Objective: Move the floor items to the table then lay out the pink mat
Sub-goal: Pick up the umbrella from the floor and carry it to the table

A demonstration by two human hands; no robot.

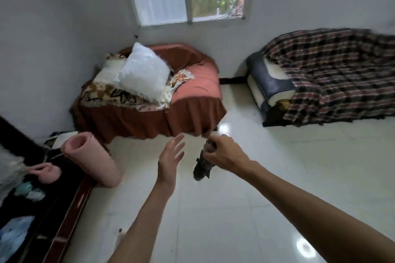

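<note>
My right hand (222, 152) grips a small dark grey soft item (202, 167), which hangs down from my fingers above the white tiled floor. My left hand (170, 157) is open beside it, fingers spread and empty, a short way to the left. The rolled pink mat (92, 159) leans against the end of a dark table (64, 205) at the left. On that table lie a pink item (46, 173), light blue items (28, 191) and a pale grey cloth (9, 170).
An armchair under a rust-red cover (188, 104) with a white cushion (143, 71) stands in the far corner below the window. A sofa draped in a plaid blanket (342, 74) is at the right. Glossy white floor tiles (277, 177) stretch between them.
</note>
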